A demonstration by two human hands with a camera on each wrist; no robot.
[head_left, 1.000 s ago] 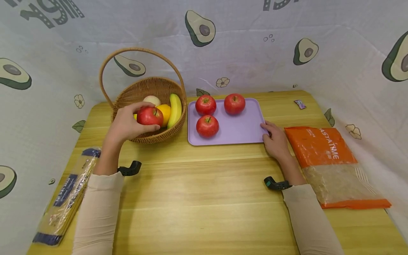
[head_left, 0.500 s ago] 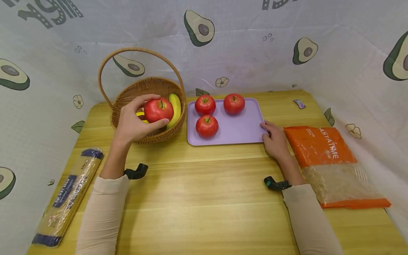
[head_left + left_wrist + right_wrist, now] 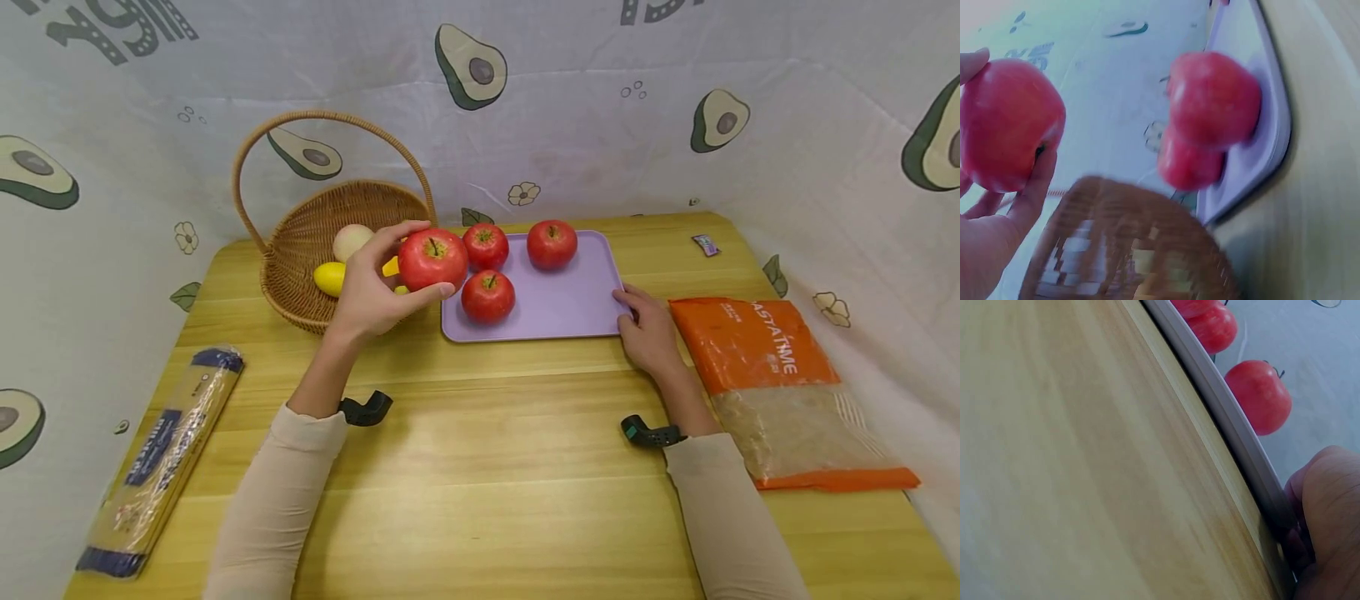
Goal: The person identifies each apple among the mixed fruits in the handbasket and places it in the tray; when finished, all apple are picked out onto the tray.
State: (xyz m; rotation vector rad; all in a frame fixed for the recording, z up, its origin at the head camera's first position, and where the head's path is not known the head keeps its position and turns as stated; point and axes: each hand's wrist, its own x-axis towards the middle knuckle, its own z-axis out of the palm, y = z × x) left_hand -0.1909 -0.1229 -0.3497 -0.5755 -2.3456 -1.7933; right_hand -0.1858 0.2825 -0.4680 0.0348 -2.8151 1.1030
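A red apple (image 3: 432, 260) is gripped between the thumb and fingers of my left hand (image 3: 373, 296), raised over the gap between basket and tray. In the left wrist view the held apple (image 3: 1010, 125) shows large, well apart from the tray. On the lilac tray (image 3: 566, 304) sit three more red apples, two at its left end (image 3: 488, 297) and one at the back (image 3: 552, 245). My right hand (image 3: 651, 329) pinches the tray's right edge. The right wrist view shows that hand (image 3: 1335, 512) at the tray's rim (image 3: 1229, 419).
The wicker basket (image 3: 300, 225) with a tall handle holds a pale round fruit (image 3: 352, 242), a lemon (image 3: 330, 278) and other yellow fruit partly hidden by my left hand. A noodle packet (image 3: 165, 458) lies left, an orange pasta bag (image 3: 787, 392) right, a small purple wrapper (image 3: 706, 245) behind.
My left hand has lifted the apple out of the basket and carried it right, toward the tray's left end. The right hand and tray have stayed in place.
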